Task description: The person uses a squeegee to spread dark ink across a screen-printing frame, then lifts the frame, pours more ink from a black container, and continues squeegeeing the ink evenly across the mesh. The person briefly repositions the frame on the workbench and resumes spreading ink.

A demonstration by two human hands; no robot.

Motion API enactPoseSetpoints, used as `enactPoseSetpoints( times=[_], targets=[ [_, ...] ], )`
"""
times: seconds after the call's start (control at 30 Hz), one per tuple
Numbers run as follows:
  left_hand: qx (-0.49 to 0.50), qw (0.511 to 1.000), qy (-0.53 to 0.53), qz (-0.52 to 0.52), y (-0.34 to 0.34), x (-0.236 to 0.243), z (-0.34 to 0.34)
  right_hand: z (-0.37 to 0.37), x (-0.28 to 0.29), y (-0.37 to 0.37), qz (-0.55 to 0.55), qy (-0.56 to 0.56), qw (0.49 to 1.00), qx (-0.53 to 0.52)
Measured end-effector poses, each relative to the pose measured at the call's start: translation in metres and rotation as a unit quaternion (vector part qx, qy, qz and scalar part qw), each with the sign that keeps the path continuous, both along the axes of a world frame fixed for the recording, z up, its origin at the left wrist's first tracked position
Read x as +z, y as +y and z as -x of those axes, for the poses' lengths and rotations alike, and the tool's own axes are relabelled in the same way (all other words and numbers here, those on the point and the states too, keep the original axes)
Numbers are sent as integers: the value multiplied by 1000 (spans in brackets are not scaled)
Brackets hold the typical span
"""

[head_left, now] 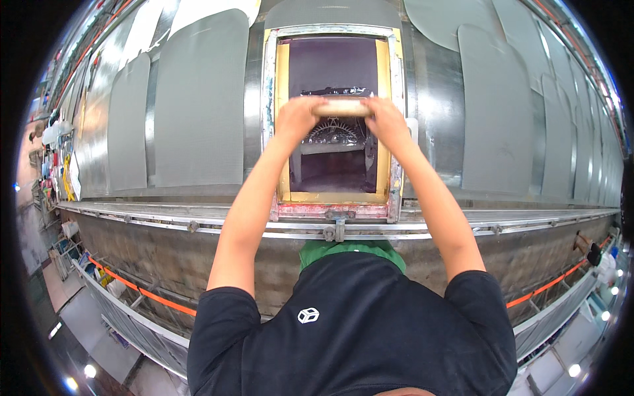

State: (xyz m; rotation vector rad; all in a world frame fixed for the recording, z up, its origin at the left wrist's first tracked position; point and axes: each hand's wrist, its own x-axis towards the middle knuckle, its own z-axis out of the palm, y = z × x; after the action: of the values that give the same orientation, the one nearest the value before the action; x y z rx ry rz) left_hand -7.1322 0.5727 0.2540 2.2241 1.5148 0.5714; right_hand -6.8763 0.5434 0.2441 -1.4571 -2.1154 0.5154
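- Left hand (301,120) and right hand (391,121) clasp opposite ends of a wooden bar (343,108), most fingers hidden.
- The bar is over the framed screen (328,63), partly hiding its pale pattern (333,130).
- Contact beneath is hard to make out.

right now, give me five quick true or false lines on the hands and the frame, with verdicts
1. The left hand and the right hand both grip the pale bar. True.
2. The pale bar points lengthwise, away from the person. False: it lies crosswise, between the two hands.
3. The frame has yellowish strips along its inner left and right sides. True.
4. Grey sheets lie only to the left of the frame. False: they lie on both sides.
5. The person's sleeves are bright red. False: they are black.
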Motion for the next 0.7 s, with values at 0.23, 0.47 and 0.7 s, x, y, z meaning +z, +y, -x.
enactPoseSetpoints(
  times=[0.23, 0.47, 0.7],
  targets=[
    [-22, 998, 47, 34, -42, -14, -1, 1, -18, -50, 41, -9, 999, 21],
    [-36, 999, 1, -23, -142, -13, 7, -18, 9, -116, 251, 86, 963, 40],
    [-18, 999, -7, -48, -156, -16, -7, -95, -78, -27, 182, 202, 915, -299]
  ],
)
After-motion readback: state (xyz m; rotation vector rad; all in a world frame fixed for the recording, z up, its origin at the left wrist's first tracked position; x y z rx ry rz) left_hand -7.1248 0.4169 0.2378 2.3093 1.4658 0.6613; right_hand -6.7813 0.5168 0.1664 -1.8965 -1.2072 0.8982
